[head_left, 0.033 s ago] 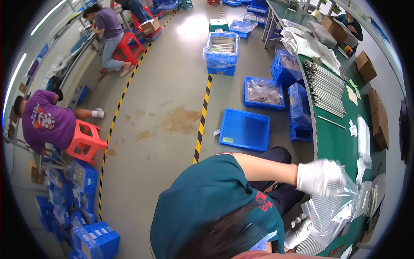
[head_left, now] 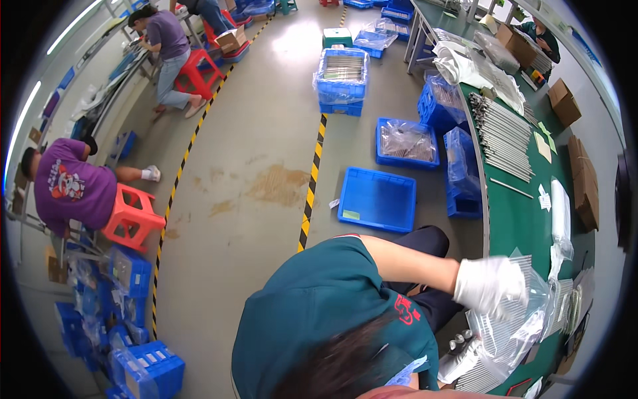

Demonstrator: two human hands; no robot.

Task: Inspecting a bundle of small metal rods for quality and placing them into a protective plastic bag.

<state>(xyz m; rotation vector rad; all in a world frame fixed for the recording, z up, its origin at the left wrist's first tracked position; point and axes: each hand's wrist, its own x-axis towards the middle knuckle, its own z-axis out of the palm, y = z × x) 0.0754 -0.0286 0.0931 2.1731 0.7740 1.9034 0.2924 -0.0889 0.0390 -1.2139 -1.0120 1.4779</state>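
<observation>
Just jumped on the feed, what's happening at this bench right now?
A person in a teal shirt leans over the green table. One white-gloved hand is on a clear plastic bag of thin metal rods at the table edge; which hand it is cannot be told, and no other hand shows. More rods lie farther up the table. An empty blue crate sits on the floor nearby.

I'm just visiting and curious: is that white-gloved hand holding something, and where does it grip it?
The gloved hand grips a clear plastic bag of thin metal rods at its upper edge, over the green table. The other hand is not in view.
</observation>
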